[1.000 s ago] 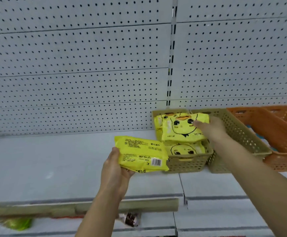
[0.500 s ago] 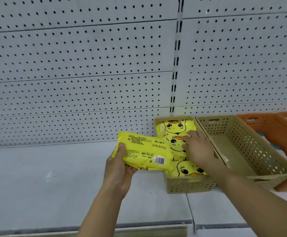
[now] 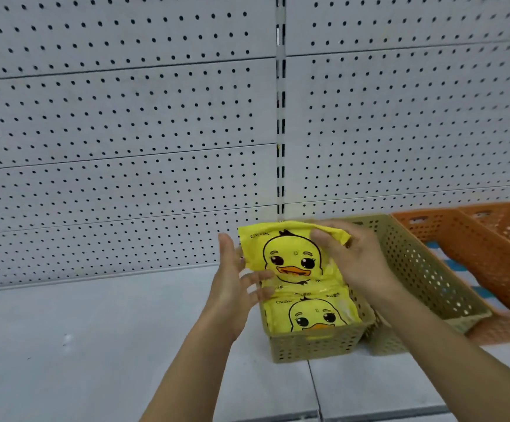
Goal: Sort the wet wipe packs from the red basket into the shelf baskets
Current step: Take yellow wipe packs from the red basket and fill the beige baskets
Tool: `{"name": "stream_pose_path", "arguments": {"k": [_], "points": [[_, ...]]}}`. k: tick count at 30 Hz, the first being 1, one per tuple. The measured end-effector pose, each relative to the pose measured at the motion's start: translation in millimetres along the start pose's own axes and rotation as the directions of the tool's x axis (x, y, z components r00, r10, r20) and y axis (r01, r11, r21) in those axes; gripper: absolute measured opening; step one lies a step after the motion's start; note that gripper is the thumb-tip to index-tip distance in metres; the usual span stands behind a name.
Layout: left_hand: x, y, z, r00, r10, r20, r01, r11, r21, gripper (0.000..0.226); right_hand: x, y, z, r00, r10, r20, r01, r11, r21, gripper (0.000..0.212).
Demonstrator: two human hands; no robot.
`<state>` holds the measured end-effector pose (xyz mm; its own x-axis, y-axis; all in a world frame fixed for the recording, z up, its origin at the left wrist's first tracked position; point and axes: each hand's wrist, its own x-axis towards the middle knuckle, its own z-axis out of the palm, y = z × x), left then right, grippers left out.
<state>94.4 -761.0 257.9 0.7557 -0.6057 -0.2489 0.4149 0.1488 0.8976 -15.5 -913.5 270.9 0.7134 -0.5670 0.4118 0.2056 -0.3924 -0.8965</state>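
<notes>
A yellow wipe pack (image 3: pixel 290 257) with a duck face is held over the tan basket (image 3: pixel 314 345) on the shelf (image 3: pixel 95 345). It stands up, a bit tilted. The right hand (image 3: pixel 357 263) has its grip clamped on the pack's top corner. The left hand (image 3: pixel 232 284) has its fingers apart and straight, touching the pack's left side. Another duck pack (image 3: pixel 314 318) already lies in the basket. This looks like the step of putting a pack in. Next, the pack should go down flat on top, and then the right hand can let go.
</notes>
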Motion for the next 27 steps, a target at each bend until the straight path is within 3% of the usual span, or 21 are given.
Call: {"name": "stream_pose_path", "arguments": {"k": [2, 5, 9, 11, 14, 16, 18, 20, 21, 23, 25, 27], "points": [[0, -8, 3, 0.99, 0.138, -0.015, -0.129, 0.953, 0.273, 0.045, -2, 2, -10, 0.991, 0.119, -0.062, -0.117, 0.992, 0.037, 0.014], [-3, -17, 6, 0.954, 0.294, -0.052, -0.247, 0.876, 0.413, 0.038, -4, 17, -17, 0.939, 0.317, -0.133, -0.296, 0.942, 0.159, 0.031], [-10, -26, 12, 0.986, 0.16, -0.055, -0.14, 0.952, 0.272, 0.031, -4, 44, -18, 0.891, 0.41, -0.195, -0.407, 0.912, 0.056, 0.049], [-8, -34, 8, 0.983, 0.161, -0.09, -0.113, 0.912, 0.393, 0.029, -6, 49, -20, 0.901, 0.407, -0.149, -0.415, 0.909, -0.026, 0.054], [-1, -46, -9, 0.896, 0.436, -0.087, -0.226, 0.616, 0.755, 0.022, -7, 53, -21, 0.914, 0.389, -0.113, -0.404, 0.896, -0.185, 0.048], [-2, -49, -12, 0.848, 0.512, 0.139, -0.37, 0.383, 0.846, 0.039, -6, 54, -18, 0.915, 0.394, -0.088, -0.4, 0.86, -0.316, 0.039], [-5, -54, -6, 0.846, 0.375, 0.38, -0.454, 0.129, 0.882, 0.051, -2, 57, -13, 0.911, 0.412, -0.021, -0.378, 0.813, -0.443, 0.04], [-7, -64, -3, 0.852, 0.186, 0.49, -0.487, -0.063, 0.871, 0.064, -4, 56, -8, 0.916, 0.401, 0.016, -0.313, 0.74, -0.596, 0.026], [-7, -69, -4, 0.855, 0.139, 0.5, -0.491, -0.095, 0.866, 0.073, -7, 53, -6, 0.934, 0.356, 0.028, -0.229, 0.657, -0.718, 0.014], [-4, -77, -11, 0.844, 0.165, 0.511, -0.498, -0.116, 0.86, 0.078, -19, 52, -6, 0.964, 0.234, 0.126, 0.001, 0.471, -0.882, 0.039], [-3, -79, -14, 0.821, 0.207, 0.532, -0.513, -0.14, 0.847, 0.081, -31, 49, -6, 0.955, 0.205, 0.213, 0.11, 0.422, -0.9, 0.037], [-3, -76, -12, 0.848, 0.128, 0.514, -0.493, -0.167, 0.854, 0.086, -44, 47, -8, 0.929, 0.304, 0.212, 0.073, 0.411, -0.909, 0.032]]}}
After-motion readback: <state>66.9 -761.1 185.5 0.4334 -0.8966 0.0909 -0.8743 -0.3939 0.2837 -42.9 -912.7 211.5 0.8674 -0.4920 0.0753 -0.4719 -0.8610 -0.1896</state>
